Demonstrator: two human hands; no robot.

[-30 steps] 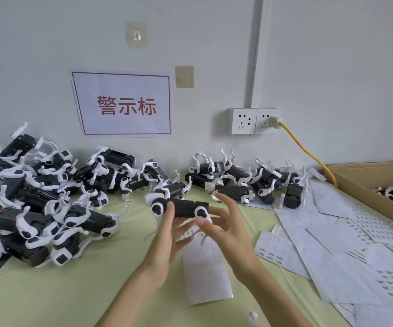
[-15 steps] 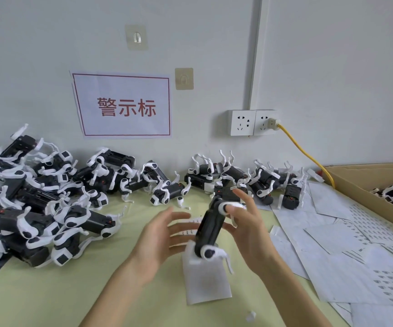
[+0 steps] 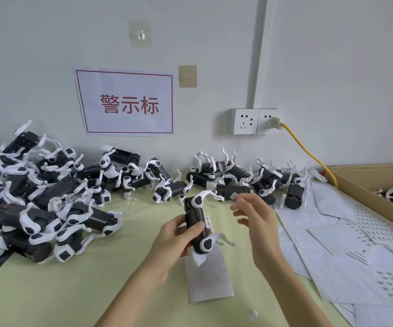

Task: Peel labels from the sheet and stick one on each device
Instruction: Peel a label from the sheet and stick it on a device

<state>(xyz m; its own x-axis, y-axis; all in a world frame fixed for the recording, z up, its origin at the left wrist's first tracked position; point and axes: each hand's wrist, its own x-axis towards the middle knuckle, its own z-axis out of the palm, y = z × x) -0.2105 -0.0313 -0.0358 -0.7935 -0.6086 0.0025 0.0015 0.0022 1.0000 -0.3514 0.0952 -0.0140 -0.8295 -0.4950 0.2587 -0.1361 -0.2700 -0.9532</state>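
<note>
I see the device (image 3: 196, 226) has passed from my right hand (image 3: 255, 223) into my left hand (image 3: 179, 237), whose grip wraps its body, upright above the label sheet (image 3: 208, 277). A label shows on its side, so this one looks done. The right hand, now free, fingers spread, seems to pinch a small scrap. Piles crowd behind the device; the bench (image 3: 72, 291) nearer me offers room.

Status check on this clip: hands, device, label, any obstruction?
Left hand grips black device, held off the table. Right hand pinches small label at fingertips, not yet on device. Nothing between label and device.
</note>
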